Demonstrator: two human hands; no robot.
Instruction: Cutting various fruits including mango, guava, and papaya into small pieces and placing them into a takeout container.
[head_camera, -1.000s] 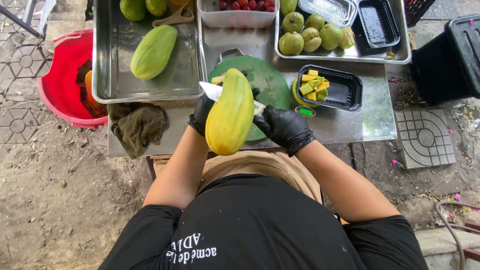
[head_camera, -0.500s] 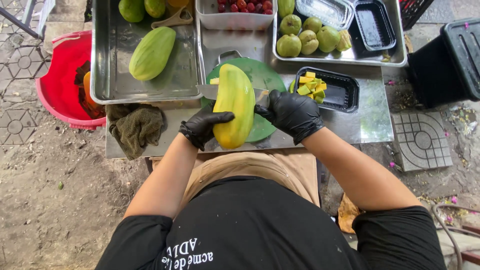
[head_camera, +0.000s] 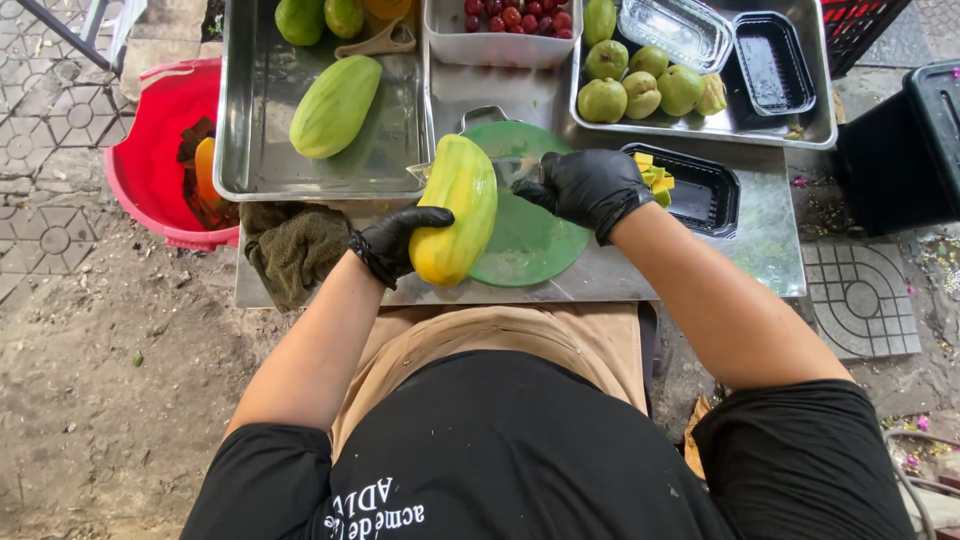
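My left hand (head_camera: 392, 243), in a black glove, grips a large yellow-green papaya (head_camera: 457, 208) from below and holds it over the left edge of a round green cutting board (head_camera: 535, 235). My right hand (head_camera: 590, 186), also black-gloved, is closed on a knife (head_camera: 510, 170). Its blade lies against the papaya's upper right side, and the handle is hidden inside the glove.
A steel tray (head_camera: 260, 150) at the left holds a second green papaya (head_camera: 335, 105). A black tray with yellow fruit pieces (head_camera: 700, 190) sits right of the board. Guavas (head_camera: 640, 85), empty containers and a tub of red fruit stand behind. A cloth (head_camera: 295, 250) and a red basin (head_camera: 150, 160) lie at the left.
The papaya has shifted left and turned more upright in my left hand. My right hand has moved up along its right side with the knife.
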